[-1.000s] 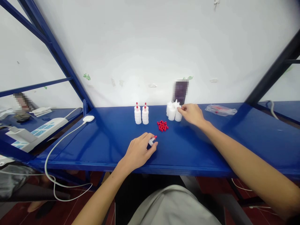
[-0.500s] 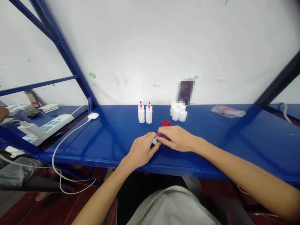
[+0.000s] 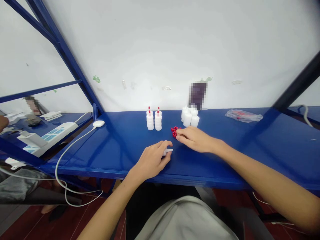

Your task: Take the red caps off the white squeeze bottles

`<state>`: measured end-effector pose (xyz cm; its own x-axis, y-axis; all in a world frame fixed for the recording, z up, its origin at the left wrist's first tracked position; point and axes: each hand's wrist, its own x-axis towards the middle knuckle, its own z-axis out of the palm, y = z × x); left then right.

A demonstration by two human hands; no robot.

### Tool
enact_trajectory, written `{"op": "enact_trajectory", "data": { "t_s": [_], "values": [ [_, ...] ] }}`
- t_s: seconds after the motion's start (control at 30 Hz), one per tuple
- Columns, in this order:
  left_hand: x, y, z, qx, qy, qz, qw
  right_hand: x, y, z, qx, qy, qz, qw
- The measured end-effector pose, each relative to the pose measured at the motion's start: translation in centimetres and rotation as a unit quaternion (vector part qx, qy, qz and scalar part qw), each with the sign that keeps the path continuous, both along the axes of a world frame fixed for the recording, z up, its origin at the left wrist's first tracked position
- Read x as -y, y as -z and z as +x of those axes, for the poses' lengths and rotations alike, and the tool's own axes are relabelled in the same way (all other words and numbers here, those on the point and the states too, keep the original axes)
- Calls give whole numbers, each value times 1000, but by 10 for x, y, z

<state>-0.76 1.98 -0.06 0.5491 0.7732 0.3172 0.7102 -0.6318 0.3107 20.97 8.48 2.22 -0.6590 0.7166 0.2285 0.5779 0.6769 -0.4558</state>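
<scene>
My left hand [image 3: 153,159] is closed around a small white squeeze bottle [image 3: 168,151], whose bare pointed nozzle points right; its body is mostly hidden by my fingers. My right hand [image 3: 195,138] reaches to a small pile of red caps [image 3: 174,131], thumb and fingertips pinched together at the near right edge. Whether a cap is between those fingertips is hidden. Behind the pile, several white bottles [image 3: 150,121] with red-capped tips stand upright in two columns. To their right is a cluster of white bottles [image 3: 187,119] without red tips showing.
A clear plastic bag [image 3: 243,115] with something red inside lies at the back right of the blue table [image 3: 120,140]. At the left are a white round device [image 3: 98,123] with its cable and a power strip [image 3: 56,135]. Another person's hand [image 3: 3,122] shows at the far left edge.
My right hand has moved away from the nozzle, up and to the right, onto the red caps. The red cap seen at the nozzle is no longer there. My left hand stays put with the bottle.
</scene>
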Motion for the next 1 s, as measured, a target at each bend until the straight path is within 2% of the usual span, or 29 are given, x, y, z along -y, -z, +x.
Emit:
{"op": "enact_trajectory", "data": {
  "t_s": [0.07, 0.13, 0.33, 0.47, 0.53, 0.7, 0.77, 0.83, 0.87, 0.93, 1.0],
  "values": [
    [0, -1, 0, 8, 0, -12, 1000, -8, 0, 9, 99, 45, 30, 994],
    [-1, -1, 0, 11, 1, -17, 1000, -14, 3, 15, 143, 68, 25, 987],
    [-3, 1, 1, 10, 9, -9, 1000, -20, 6, 18, 129, 73, -5, 989],
    [-2, 1, 1, 17, 7, -11, 1000, -16, 2, 17, 98, 76, 19, 992],
    [-2, 0, 1, 22, -1, -15, 1000, -10, 1, 11, 44, 50, 26, 997],
    [-1, -1, 0, 53, -13, -44, 998, 16, 11, -15, -7, -111, 29, 993],
    [0, -1, 0, 68, -13, -49, 996, 20, 15, -21, -22, -127, 40, 991],
    [0, -1, -1, 69, -22, -36, 997, 18, 14, -20, -57, -97, 51, 992],
    [1, -1, -1, 66, -27, -26, 997, 14, 12, -15, -82, -58, 63, 993],
    [1, -2, 0, 57, -35, -8, 998, 3, 4, -2, -141, 64, 98, 983],
    [2, -2, 1, 59, -38, -6, 998, -12, -6, 16, -201, 209, 138, 947]
  ]
}}
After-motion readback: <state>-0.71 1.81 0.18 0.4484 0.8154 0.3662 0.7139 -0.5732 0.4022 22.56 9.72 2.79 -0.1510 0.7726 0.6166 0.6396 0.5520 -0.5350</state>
